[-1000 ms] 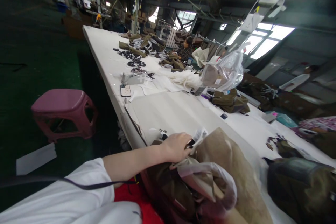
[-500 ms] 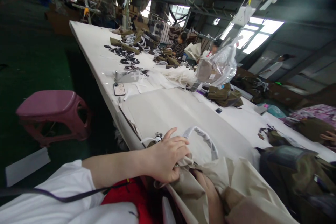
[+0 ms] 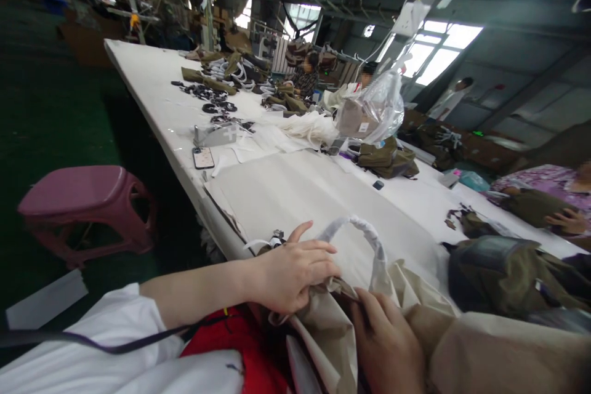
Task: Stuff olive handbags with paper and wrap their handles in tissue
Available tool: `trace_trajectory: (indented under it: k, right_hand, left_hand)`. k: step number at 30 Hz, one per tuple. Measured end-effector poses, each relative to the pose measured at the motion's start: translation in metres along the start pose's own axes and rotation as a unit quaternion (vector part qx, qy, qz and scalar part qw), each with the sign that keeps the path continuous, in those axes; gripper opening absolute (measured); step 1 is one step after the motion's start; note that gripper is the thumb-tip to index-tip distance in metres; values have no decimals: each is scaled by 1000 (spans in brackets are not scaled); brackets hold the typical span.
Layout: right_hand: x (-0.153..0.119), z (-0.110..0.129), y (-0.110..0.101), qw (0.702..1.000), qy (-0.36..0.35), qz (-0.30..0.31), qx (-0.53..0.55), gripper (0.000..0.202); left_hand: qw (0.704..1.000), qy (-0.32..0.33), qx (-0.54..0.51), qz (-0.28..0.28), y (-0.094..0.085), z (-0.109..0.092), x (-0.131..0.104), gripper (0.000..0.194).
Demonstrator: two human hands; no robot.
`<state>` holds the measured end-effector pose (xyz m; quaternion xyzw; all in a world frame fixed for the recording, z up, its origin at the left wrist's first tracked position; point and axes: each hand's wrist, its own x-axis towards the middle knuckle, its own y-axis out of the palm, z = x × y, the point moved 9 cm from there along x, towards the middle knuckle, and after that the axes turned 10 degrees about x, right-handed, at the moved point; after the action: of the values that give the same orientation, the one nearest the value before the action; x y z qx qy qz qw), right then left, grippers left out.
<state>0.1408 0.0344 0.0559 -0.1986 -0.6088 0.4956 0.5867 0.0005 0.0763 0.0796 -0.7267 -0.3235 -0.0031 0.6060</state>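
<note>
Beige fabric is bunched at the table's near edge, with a white wrapped handle loop arching up behind it. My left hand is closed on the fabric's upper edge, its index finger lifted. Beside it, my right hand pinches the same edge, thumb side hidden in the folds. A small metal fitting and a white strip show just behind my left hand.
A long white table carries a phone, olive bag pieces and black straps. Dark olive bags lie at the right, near a person in a patterned top. A pink stool stands on the left.
My right hand has come up out of the fabric folds to the edge beside my left hand. The fabric on the right has shifted and folded over. The view has turned slightly right.
</note>
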Motion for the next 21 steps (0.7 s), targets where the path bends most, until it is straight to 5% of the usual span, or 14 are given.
trace_trajectory:
  k: [9,13,17,21]
  right_hand:
    - [-17,-24,-36,984,112,-105,94,20]
    - [-15,-25,-42,985,119,-100,76,23]
    - [-11,-28,-53,989,112,-94,-32,57]
    - [-20,-66,-57,978,186,-89,-19,77]
  left_hand:
    - [999,-32,-4,-40,-5,12,-9,30]
    - [995,-64,-25,-75,-11,23,-14,30]
    - [994,-51,-58,-76,-8,24,-18,29]
    - [994,-29,-86,-64,-4,19,-18,24]
